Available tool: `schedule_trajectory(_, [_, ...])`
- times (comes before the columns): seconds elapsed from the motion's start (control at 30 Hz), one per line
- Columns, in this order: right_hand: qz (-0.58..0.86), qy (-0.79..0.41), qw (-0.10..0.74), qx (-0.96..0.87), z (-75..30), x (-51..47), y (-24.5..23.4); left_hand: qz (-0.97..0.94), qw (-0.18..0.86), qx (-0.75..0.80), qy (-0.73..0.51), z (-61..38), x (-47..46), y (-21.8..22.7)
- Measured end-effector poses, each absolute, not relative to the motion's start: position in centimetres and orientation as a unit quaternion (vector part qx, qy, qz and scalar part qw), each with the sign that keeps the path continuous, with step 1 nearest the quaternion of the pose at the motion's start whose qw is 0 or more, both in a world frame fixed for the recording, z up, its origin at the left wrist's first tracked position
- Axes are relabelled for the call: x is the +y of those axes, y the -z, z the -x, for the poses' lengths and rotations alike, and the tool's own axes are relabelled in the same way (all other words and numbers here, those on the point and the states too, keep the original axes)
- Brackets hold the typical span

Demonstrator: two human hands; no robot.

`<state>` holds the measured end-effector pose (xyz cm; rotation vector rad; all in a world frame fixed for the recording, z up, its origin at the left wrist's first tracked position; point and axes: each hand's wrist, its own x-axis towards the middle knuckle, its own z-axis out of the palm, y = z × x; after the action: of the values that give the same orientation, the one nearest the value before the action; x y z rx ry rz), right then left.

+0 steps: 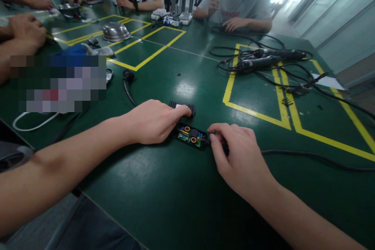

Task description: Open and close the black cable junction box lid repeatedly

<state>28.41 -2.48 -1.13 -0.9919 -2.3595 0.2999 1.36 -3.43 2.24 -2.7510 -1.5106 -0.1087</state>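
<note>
An opened black casing lies on the green table, showing a green circuit board with copper-coloured coils and small wires. Just behind it is a black ribbed cover bearing a white label. My left hand is closed, a finger lying along the cover's near side; its other fingertips are hidden beside the casing's left end. At the casing's right end, my right hand pinches with thumb and index finger where the black cable enters. That cable runs off to the right.
A black plug on a cord stands left of my hands. Two black handheld tools with tangled cords lie at right. Farther back are a metal bowl and white devices. Yellow tape marks the table; people sit around it.
</note>
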Motion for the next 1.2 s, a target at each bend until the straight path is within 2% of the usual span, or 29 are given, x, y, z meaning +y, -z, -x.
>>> schedule_trajectory(0.17, [0.392,-0.079,0.269,-0.876,-28.4,-2.5,1.6,0.881,0.035,-0.472,0.000,-1.9,-3.6,-3.2])
schedule_trajectory(0.4, [0.382,-0.067,0.281,-0.878,-28.6,-2.2,1.5,0.896,0.060,-0.428,0.105,-2.1,-3.5,-2.6])
schedule_trajectory(0.63, [0.353,-0.077,0.301,-0.882,-28.7,-2.3,1.2,0.842,-0.146,-0.480,0.197,-0.8,-1.6,-1.0])
schedule_trajectory(0.93, [0.381,-0.128,0.295,-0.867,-28.9,-2.3,1.4,0.839,-0.200,-0.416,0.287,-0.9,-3.0,-2.4])
schedule_trajectory(1.2, [0.359,-0.115,0.270,-0.886,-28.8,-2.5,1.1,0.855,-0.279,-0.364,0.244,-2.3,-4.1,-3.1])
